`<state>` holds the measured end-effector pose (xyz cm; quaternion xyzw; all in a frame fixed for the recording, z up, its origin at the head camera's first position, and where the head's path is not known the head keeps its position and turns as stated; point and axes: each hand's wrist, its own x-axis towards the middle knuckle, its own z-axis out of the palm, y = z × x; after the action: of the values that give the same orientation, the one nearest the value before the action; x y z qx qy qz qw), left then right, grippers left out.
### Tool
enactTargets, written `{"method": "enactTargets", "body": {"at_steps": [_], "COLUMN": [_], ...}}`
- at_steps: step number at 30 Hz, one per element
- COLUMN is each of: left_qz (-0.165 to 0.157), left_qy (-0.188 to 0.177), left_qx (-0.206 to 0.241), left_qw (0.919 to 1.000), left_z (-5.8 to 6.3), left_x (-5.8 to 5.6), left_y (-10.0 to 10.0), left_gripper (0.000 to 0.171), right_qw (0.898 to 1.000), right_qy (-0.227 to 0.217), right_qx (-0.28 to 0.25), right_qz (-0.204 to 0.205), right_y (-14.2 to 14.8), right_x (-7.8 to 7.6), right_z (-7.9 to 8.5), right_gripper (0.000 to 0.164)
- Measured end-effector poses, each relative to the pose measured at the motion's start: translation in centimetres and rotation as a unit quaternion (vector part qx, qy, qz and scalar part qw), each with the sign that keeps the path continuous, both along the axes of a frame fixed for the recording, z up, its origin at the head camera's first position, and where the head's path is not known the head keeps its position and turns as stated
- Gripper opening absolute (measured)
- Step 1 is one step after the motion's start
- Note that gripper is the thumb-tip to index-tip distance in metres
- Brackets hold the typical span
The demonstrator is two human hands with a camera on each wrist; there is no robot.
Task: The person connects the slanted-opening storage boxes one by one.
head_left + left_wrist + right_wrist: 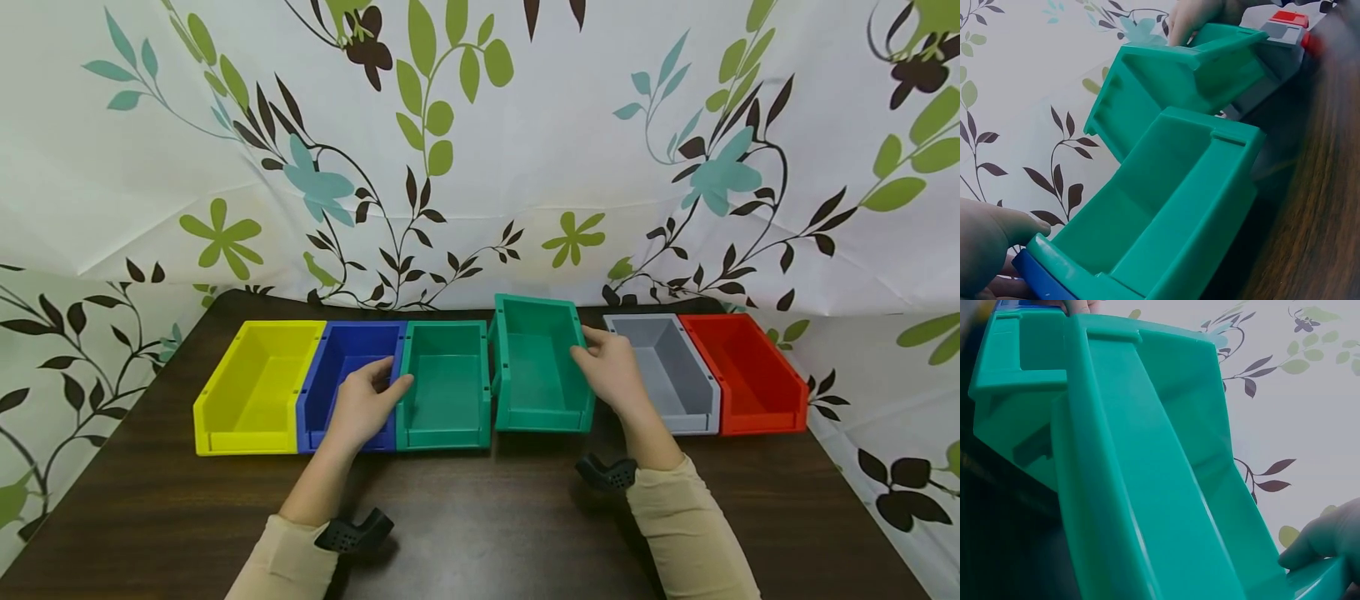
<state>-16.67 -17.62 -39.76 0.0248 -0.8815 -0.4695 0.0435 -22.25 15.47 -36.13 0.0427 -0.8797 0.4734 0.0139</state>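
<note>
Two green plastic storage bins are in the middle of the row. My right hand (613,367) grips the right wall of the right-hand green bin (542,358), its thumb inside the rim. That bin is raised off the table and tilted, as the left wrist view shows its side and underside. My left hand (363,404) pinches the walls where the left-hand green bin (450,392) meets the blue bin (348,342); the thumb is on the green side, the fingers on the blue side. The left-hand green bin stands on the table against the blue one.
A yellow bin (262,375) stands at the row's left end. Right of the raised bin, a grey bin (667,367) and a red bin (750,375) stand side by side. The dark wood table (480,517) backs onto a leaf-patterned cloth (480,208).
</note>
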Motion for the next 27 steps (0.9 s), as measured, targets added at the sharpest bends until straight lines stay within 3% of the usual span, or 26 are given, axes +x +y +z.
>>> {"method": "enactTargets", "body": {"at_steps": [10,17,20,24,27], "left_qz": [-0.001,-0.008,-0.005,-0.004,-0.003], "left_qy": [-0.001,0.005,0.004,0.004,0.006], "left_qx": [-0.006,-0.014,-0.016,-0.015,-0.011], "left_qw": [1.0,0.9999,0.9998,0.9999,0.9999], "left_z": [-0.1,-0.3,-0.3,-0.4,-0.5], "left_x": [0.1,0.3,0.3,0.2,0.1], "left_y": [0.4,1.0,1.1,1.2,1.2], "left_gripper": [0.059,0.058,0.059,0.058,0.058], "right_qw": [0.994,0.99,0.987,0.971,0.947], "right_qy": [0.039,0.048,0.05,0.088,0.157], "right_qx": [0.096,0.13,0.15,0.224,0.273], "right_qz": [-0.017,-0.016,-0.012,0.013,0.062], "right_y": [-0.7,-0.6,-0.9,-2.0,-3.2], "right_x": [0.8,1.2,1.4,2.0,2.7], "right_z": [1.0,1.2,1.3,1.1,0.8], "right_gripper": [0.056,0.053,0.062,0.079,0.077]}}
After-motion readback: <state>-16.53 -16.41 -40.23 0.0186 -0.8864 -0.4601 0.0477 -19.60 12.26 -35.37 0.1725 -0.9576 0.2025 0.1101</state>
